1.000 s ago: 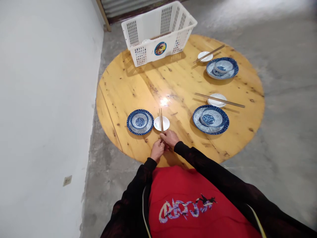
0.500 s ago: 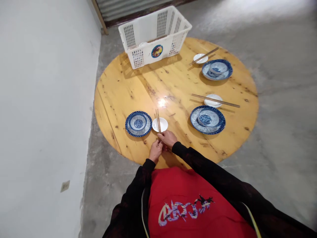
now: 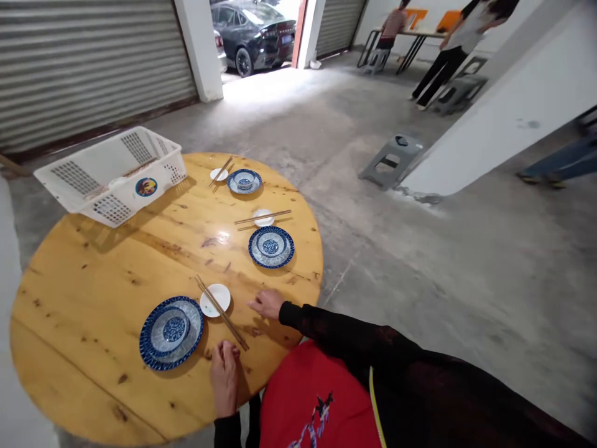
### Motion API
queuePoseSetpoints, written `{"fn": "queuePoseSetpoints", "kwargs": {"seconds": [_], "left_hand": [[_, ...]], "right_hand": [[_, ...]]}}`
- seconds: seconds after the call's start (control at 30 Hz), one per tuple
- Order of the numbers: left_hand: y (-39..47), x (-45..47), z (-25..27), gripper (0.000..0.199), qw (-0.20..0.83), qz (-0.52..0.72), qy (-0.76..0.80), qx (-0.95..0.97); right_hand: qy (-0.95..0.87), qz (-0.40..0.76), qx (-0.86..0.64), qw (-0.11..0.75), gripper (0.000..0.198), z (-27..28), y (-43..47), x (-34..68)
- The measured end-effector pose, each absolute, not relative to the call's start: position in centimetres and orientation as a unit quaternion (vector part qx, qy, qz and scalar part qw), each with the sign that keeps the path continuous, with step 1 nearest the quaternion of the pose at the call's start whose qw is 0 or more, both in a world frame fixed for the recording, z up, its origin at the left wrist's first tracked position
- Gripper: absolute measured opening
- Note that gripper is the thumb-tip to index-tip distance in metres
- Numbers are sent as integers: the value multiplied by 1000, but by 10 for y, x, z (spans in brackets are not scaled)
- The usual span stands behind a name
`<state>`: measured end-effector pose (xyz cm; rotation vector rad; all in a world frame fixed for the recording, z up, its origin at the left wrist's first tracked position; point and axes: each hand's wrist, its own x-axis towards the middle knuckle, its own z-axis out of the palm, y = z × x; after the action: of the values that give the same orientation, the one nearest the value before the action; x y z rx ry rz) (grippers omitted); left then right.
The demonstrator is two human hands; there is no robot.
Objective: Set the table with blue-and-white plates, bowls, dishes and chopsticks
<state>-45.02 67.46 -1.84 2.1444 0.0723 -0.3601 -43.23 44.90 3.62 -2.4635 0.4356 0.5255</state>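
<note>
A pair of wooden chopsticks [image 3: 222,313] lies across a small white saucer [image 3: 221,295], its near ends reaching past the rim toward me. Just below those ends is my left hand [image 3: 224,373], loosely curled but open, with nothing visible in it; some fingers are hidden. My right hand [image 3: 267,303] is over the table to the right of the saucer, open, its fingers pointing left and holding nothing. Left of the saucer sits a blue-and-white plate [image 3: 148,348] with a patterned bowl [image 3: 174,328] on it.
Two more settings, each with plate [image 3: 252,254], bowl, saucer [image 3: 263,219] and chopsticks, stand along the round table's right side. A white plastic basket [image 3: 116,202] is at the back left. Beyond are a grey stool [image 3: 396,155], a pillar, people and a parked car.
Both hands have let go of the chopsticks, which now rest across the saucer at a slant. My hands have moved apart. The view has turned right, showing more of the room.
</note>
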Motion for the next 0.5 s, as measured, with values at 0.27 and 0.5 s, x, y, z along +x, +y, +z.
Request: {"fn": "queuePoseSetpoints", "kwargs": {"seconds": [0.27, 0.5], "left_hand": [[647, -476, 57, 38, 406, -2, 79, 911], [500, -529, 76, 35, 480, 62, 59, 873]], "right_hand": [[144, 205, -899, 358, 44, 23, 372, -498], [141, 199, -850, 466, 32, 10, 250, -576]]}}
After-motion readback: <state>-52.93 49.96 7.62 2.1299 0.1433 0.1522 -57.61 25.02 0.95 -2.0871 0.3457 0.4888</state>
